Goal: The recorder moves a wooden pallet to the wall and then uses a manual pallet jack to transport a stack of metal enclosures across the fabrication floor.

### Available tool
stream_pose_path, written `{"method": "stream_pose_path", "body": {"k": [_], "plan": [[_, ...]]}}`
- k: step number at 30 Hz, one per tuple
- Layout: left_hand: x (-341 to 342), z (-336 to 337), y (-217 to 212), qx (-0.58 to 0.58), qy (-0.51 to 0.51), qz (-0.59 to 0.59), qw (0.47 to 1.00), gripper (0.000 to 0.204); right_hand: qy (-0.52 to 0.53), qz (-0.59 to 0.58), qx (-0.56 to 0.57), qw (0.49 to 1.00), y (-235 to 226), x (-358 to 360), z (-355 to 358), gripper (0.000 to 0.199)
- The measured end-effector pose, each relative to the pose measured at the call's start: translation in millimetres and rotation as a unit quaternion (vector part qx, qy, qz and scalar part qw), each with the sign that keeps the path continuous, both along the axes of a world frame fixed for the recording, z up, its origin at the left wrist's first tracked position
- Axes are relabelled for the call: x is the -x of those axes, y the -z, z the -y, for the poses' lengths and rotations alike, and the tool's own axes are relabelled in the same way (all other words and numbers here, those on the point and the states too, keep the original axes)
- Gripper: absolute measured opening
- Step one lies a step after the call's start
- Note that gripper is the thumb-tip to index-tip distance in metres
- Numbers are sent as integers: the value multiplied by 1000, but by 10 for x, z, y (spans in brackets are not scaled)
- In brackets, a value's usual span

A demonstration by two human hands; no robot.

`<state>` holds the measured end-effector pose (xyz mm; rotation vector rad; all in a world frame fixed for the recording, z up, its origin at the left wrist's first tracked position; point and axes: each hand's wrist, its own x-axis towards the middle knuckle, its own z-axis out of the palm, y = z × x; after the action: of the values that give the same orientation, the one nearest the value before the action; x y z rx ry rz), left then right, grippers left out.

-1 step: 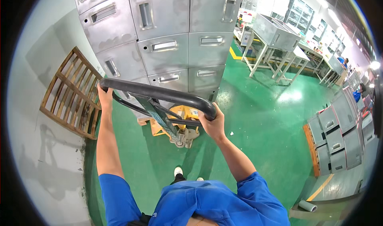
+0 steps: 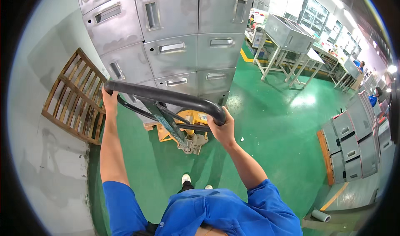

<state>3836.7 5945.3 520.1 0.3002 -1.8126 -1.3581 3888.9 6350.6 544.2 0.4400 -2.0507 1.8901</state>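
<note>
Both my hands grip the black handle [image 2: 164, 95] of a pallet jack, one at each end. My left hand [image 2: 110, 101] is wrapped round the left bend, and my right hand [image 2: 223, 128] closes round the right one. From the handle a dark shaft slopes down to the jack's yellow pump body [image 2: 191, 118] and metal base. Just beyond it rises a tall stack of grey metal lockers [image 2: 171, 24] with recessed pulls. Part of a wooden pallet [image 2: 149, 126] shows beneath the stack; the jack's forks are hidden.
A slatted wooden pallet [image 2: 75, 96] leans on the left wall. At the far right are white-legged workbenches [image 2: 266, 63] carrying a metal cabinet [image 2: 288, 34]. More grey lockers [image 2: 346, 146] stand on a pallet to the right. A person in blue [image 2: 373, 98] is beyond them.
</note>
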Motion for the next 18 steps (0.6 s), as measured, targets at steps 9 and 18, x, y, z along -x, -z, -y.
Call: {"method": "stream_pose_path", "body": {"k": [9,18], "plan": [[970,-33,-101,109,5,34,993,42,111,-20,-14,994,-102,760,-152,15],[1103,65,10,182,-21,29,983,44,200,-553,-338,735,-168,462,714,33]]}}
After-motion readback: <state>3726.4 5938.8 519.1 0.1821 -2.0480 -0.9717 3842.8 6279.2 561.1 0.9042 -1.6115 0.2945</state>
